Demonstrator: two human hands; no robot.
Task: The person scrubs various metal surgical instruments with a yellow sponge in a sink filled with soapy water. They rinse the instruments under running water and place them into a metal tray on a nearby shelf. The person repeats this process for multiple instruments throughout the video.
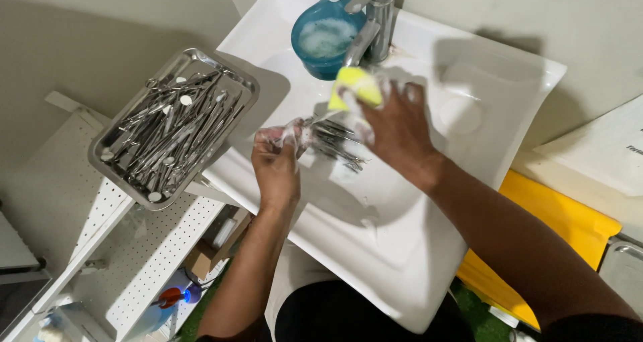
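Yellow sponge (pixel 359 85) was clamped in my right hand (pixel 396 129) over the white sink (pixel 408 248). Left hand (pixel 276 162) gripped a soapy bundle of metal instruments (pixel 333 143); more lay in the steel tray (pixel 232 74) beside.

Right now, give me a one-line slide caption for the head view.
Over a white sink, the left hand holds soapy metal instruments while the right hand scrubs them with a yellow sponge.

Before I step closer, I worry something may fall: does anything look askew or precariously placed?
The steel tray heaped with dental instruments sits tilted, one corner overlapping the white sink rim, the rest on a perforated shelf. Nothing looks spilled.
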